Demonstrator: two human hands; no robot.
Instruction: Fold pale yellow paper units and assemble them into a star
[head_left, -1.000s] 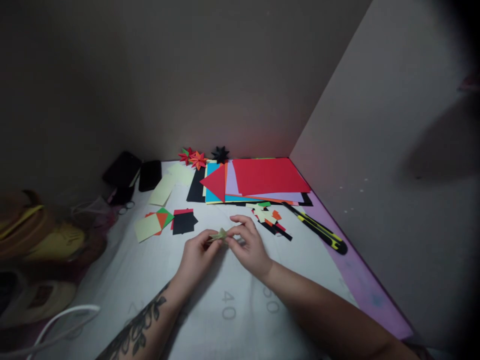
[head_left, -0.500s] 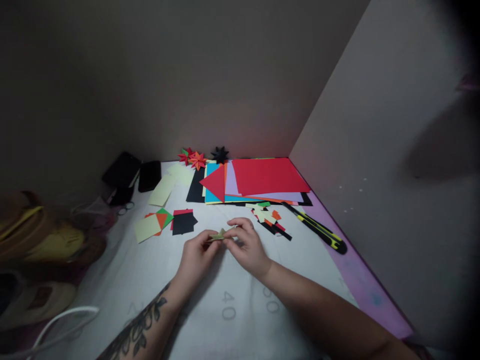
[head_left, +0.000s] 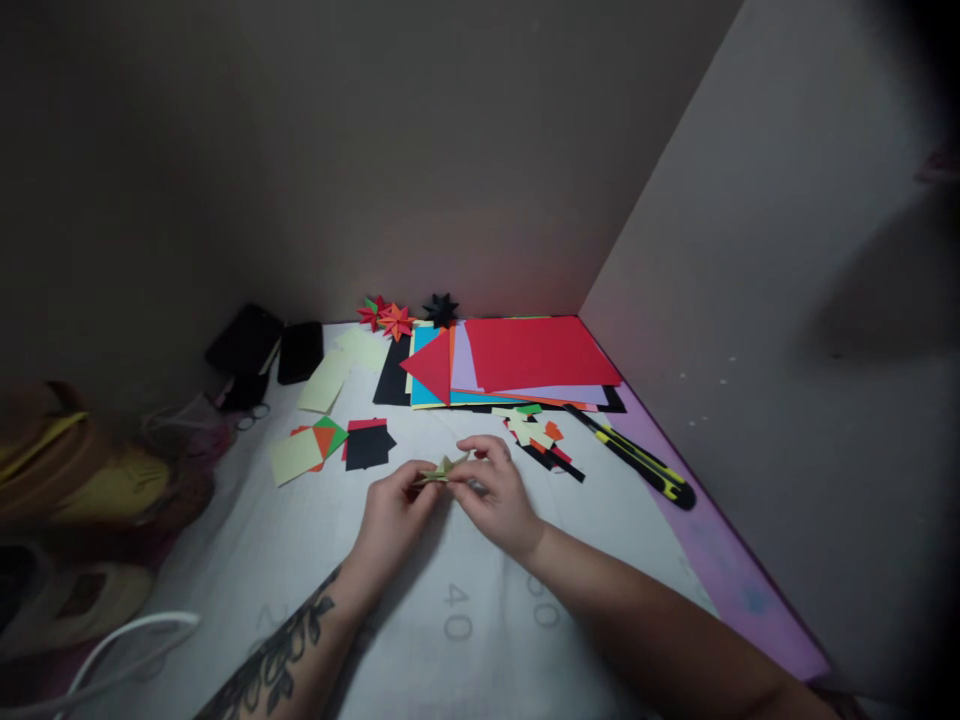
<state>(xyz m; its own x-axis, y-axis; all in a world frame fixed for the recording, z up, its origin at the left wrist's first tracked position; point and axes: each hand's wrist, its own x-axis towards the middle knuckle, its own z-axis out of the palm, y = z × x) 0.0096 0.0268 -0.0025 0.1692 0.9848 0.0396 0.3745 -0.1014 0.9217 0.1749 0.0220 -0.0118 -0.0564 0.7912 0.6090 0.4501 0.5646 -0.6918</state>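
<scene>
Between my two hands is a small pale-yellow folded paper piece point(head_left: 444, 467) with a raised point in its middle. My left hand point(head_left: 396, 500) pinches its left side between thumb and fingers. My right hand point(head_left: 495, 495) pinches the right side with thumb and forefinger, the other fingers lifted and curved above it. The fingers hide much of the folds. Left of my hands lie black and red paper squares point(head_left: 367, 446), and farther left a fan of pale-yellow, orange and green squares point(head_left: 295, 458).
Folded paper stars point(head_left: 396, 321) and a black paper star point(head_left: 440, 309) stand at the back wall beside stacked coloured sheets point(head_left: 536, 352). Paper scraps point(head_left: 536, 432) and a yellow-black utility knife point(head_left: 637, 455) lie to the right. Dark flat objects point(head_left: 300, 352) and scissors point(head_left: 253, 416) are at left.
My right forefinger and the others have lifted slightly, showing more of the folded paper's right side. Both hands keep their place and grip.
</scene>
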